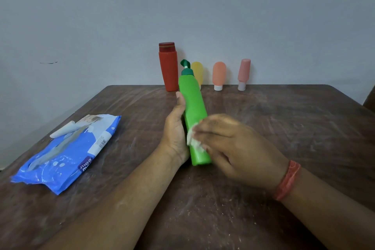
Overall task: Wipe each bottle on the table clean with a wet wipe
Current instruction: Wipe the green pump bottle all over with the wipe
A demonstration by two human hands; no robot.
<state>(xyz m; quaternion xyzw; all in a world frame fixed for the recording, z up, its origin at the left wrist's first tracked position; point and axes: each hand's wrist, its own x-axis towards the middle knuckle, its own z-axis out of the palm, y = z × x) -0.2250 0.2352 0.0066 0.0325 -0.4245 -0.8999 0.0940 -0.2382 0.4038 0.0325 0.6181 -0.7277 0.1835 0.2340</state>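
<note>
A green pump bottle [192, 105] lies tilted over the middle of the table, its dark green pump pointing away from me. My left hand [176, 128] grips its left side, thumb along the body. My right hand [233, 144] holds a crumpled white wet wipe [193, 140] against the bottle's lower part; the hand is blurred. Along the far edge stand a red bottle [168, 67], a yellow bottle [198, 71] partly hidden behind the green one, an orange bottle [219, 75] and a pink bottle [244, 73].
A blue pack of wet wipes [69, 152] lies on the left of the brown wooden table [284, 128], its white flap open. A grey wall rises right behind the row of bottles. White specks dot the tabletop near me.
</note>
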